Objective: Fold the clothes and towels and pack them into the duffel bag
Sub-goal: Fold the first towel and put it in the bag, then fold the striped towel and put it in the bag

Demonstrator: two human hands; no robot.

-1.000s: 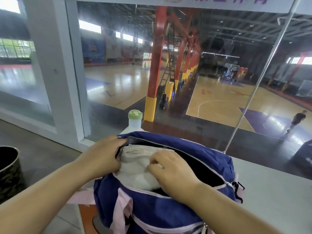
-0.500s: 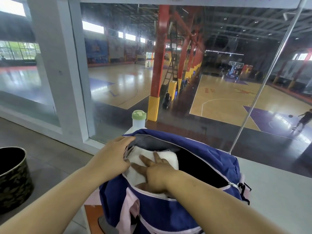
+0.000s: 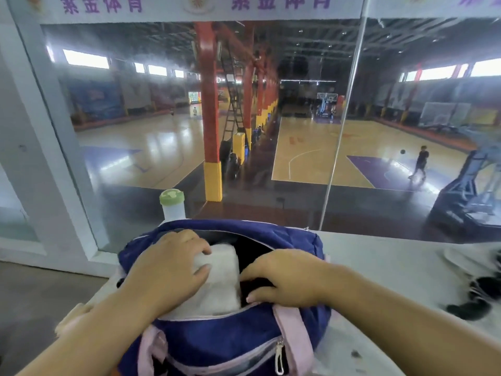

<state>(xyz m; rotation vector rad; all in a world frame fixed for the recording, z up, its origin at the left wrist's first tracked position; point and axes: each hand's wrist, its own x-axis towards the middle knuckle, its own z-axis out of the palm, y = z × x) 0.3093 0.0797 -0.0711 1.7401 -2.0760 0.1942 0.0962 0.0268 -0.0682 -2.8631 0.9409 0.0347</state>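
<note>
The blue duffel bag (image 3: 230,343) sits on the near left part of the white desk (image 3: 393,267), and its top is unzipped and wide open. Inside it, on the left side, lies a folded white towel (image 3: 219,289). The right side of the bag looks dark and I cannot see anything in there. The left hand (image 3: 168,267) lies on top of the towel with its fingers bent over the far edge and the thumb pressed on the top, so it has hold of the towel. The right hand (image 3: 292,280) is at the near edge of the opening, with its bent fingers dipping into the dark gap just beside the towel, but I cannot tell if it grips the bag or only touches it. I think the towel is soft, light and squashy, so it will bend and can come unfolded. It is best held flat from the top or by its folded edges, and pushed down gently. The bag is soft too and may flop shut, so one hand should hold the edge open. A pink strap (image 3: 294,329) hangs down its near side. A bottle (image 3: 172,206) with a green lid stands just behind the bag. More clothes (image 3: 485,287), white and black, lie far off on the right of the desk, and they look blurry
</note>
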